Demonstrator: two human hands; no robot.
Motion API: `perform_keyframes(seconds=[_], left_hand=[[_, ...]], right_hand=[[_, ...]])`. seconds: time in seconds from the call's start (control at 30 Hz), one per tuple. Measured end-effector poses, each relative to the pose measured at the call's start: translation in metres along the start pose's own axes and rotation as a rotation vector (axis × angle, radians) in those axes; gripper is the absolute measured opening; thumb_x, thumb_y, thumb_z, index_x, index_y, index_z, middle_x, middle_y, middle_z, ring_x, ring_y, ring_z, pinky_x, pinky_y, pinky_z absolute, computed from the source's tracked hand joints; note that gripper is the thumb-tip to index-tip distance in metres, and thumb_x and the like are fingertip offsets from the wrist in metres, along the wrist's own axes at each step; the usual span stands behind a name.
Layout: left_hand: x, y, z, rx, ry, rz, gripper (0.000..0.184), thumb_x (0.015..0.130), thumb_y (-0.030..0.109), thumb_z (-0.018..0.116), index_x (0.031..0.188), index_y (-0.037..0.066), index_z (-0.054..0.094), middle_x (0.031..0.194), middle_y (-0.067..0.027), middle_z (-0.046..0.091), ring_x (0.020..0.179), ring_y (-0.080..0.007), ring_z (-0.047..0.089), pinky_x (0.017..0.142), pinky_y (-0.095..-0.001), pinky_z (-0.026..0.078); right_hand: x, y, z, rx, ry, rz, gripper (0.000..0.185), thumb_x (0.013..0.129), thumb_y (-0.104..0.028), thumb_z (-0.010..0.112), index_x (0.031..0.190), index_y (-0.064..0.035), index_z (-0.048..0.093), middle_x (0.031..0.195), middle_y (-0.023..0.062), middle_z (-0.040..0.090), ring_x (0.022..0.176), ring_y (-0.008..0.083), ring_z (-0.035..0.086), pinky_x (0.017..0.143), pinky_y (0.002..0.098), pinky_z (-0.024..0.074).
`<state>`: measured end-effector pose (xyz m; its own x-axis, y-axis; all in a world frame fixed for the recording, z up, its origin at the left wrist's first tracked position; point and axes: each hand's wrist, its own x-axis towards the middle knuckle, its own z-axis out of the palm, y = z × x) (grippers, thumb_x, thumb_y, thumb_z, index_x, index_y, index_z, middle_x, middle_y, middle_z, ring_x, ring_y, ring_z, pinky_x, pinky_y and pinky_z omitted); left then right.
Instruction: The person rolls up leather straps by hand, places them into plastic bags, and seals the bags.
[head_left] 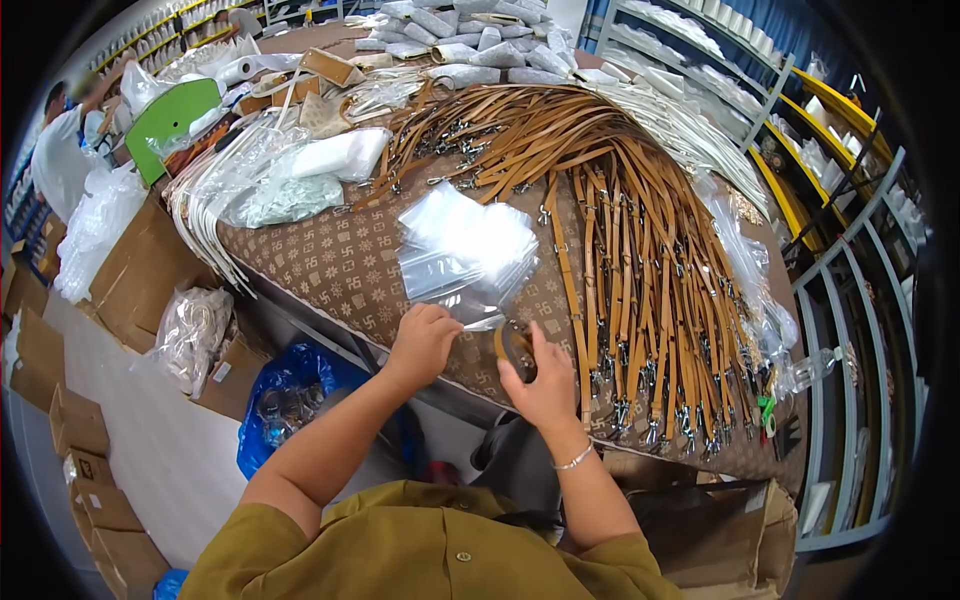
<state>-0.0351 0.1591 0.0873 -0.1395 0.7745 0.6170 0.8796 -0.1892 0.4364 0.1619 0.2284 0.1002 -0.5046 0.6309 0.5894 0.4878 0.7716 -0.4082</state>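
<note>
My left hand (424,342) is at the near edge of a stack of clear plastic bags (462,248), its fingers closed on the edge of a clear bag. Just to its right, my right hand (545,378) is curled around a coiled tan strap (514,346), with thumb and fingers on either side. The coil is close to the open-looking near end of the bags and is partly hidden by the hand. To the right of it, a large bundle of tan straps (625,250) with metal clips hangs down over the patterned table cover (335,262).
White straps (205,215) and plastic-wrapped packs (335,155) lie to the left. Silvery rolled packs (470,50) are heaped at the back. A blue bag (270,405) and cardboard boxes (130,270) stand below left. Metal shelving (840,330) lines the right. Another person (65,150) is at far left.
</note>
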Motion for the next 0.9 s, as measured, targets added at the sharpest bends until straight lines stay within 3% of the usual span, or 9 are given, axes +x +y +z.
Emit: perform_keyframes(seconds=[0.1,0.23,0.5,0.67,0.77,0.9], left_hand=[[0.003,0.003,0.001,-0.154,-0.048,-0.118,0.005,0.07,0.005,0.064,0.074,0.004,0.065,0.078,-0.0098,0.058,0.082,-0.0286,0.053,0.075,-0.0365,0.042],[0.012,0.015,-0.001,-0.276,-0.178,-0.197,0.003,0.068,0.006,0.066,0.069,0.004,0.064,0.074,-0.0103,0.058,0.08,-0.0288,0.054,0.074,-0.0357,0.042],[0.021,0.014,0.004,-0.322,-0.315,-0.182,0.008,0.068,0.009,0.068,0.069,0.003,0.063,0.073,-0.0107,0.058,0.079,-0.0283,0.054,0.075,-0.0356,0.042],[0.022,0.01,0.002,-0.3,-0.352,-0.132,0.007,0.069,0.009,0.067,0.069,0.003,0.063,0.073,-0.0105,0.059,0.079,-0.0285,0.054,0.075,-0.0358,0.043],[0.023,0.016,0.003,-0.19,-0.316,0.025,0.006,0.069,0.009,0.066,0.07,0.004,0.064,0.075,-0.0099,0.059,0.081,-0.0283,0.054,0.077,-0.0368,0.042],[0.018,0.019,0.015,0.035,-0.304,0.073,0.006,0.069,0.01,0.065,0.072,0.004,0.065,0.072,-0.0098,0.059,0.076,-0.0289,0.055,0.073,-0.0379,0.044]], right_hand=[[-0.004,-0.029,-0.028,0.425,-0.434,0.228,0.07,0.074,-0.031,0.066,0.131,-0.0006,0.039,0.096,0.0217,0.061,0.09,0.0364,0.059,0.079,0.041,0.0459],[-0.002,-0.037,-0.026,0.326,-0.665,0.242,0.074,0.076,-0.032,0.063,0.136,-0.0025,0.03,0.103,0.0241,0.06,0.092,0.0375,0.06,0.079,0.0406,0.0473],[-0.004,-0.04,-0.014,0.11,-0.69,0.278,0.081,0.075,-0.038,0.063,0.138,-0.0029,0.026,0.095,0.024,0.062,0.089,0.0398,0.06,0.078,0.0408,0.0471],[-0.012,-0.039,-0.012,0.152,-0.675,0.342,0.081,0.075,-0.037,0.063,0.138,-0.0023,0.026,0.097,0.024,0.062,0.091,0.0396,0.06,0.078,0.0402,0.0472],[-0.016,-0.032,-0.009,0.227,-0.636,0.359,0.082,0.075,-0.037,0.063,0.138,-0.0015,0.025,0.1,0.0243,0.061,0.094,0.0392,0.059,0.08,0.0395,0.0468],[-0.013,-0.035,-0.016,0.283,-0.659,0.405,0.082,0.075,-0.037,0.064,0.139,-0.0035,0.025,0.104,0.0243,0.06,0.098,0.0391,0.058,0.082,0.0392,0.0459]])
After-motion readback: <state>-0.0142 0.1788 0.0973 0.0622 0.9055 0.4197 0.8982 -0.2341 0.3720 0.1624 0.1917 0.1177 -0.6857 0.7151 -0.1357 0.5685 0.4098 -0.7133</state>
